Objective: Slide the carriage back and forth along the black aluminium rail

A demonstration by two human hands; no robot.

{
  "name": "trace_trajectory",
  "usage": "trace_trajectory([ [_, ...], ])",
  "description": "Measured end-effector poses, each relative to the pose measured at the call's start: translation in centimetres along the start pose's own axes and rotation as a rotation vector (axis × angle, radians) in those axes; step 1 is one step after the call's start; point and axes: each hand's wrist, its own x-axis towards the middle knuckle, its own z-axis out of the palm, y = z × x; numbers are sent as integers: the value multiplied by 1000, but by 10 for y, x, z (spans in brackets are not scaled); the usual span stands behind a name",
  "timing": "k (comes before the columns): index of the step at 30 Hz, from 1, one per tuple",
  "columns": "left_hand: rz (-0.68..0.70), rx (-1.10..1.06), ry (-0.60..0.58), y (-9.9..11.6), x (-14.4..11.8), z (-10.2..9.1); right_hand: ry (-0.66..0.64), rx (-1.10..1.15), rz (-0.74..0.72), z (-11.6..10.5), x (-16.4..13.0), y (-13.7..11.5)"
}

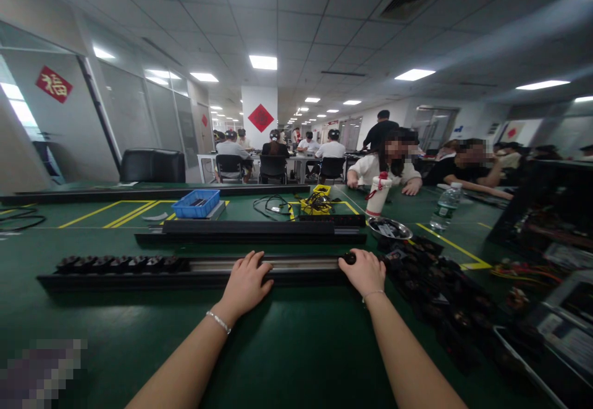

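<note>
A: Counter (296, 347), green. Rail (194, 271) lies crosswise, long axis left–right, just ahead of both hands.

B: Hands?

A: Left hand (245, 282) flat on the rail's middle, fingers loose. Right hand (365, 271) curled on a black knob (349, 258) at its right end. Black parts (120, 264) line the left stretch; nearer the left hand.

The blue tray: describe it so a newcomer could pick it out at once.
Start at the green table and the long black rail where the left hand and right hand rest. Look past the second rail behind it, to the left. The blue tray sits by the yellow floor-style lines, the only bright blue, open-topped rectangular bin there.
</note>
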Motion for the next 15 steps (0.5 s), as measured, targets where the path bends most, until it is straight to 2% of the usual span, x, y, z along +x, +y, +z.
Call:
trace_trajectory([
  [10, -3, -8, -3, -1, 0, 1, -6, 38, 14, 0, 4, 3],
  [15, 1, -9, 0, 0, 1, 0, -11, 69, 119, -1, 3, 8],
])
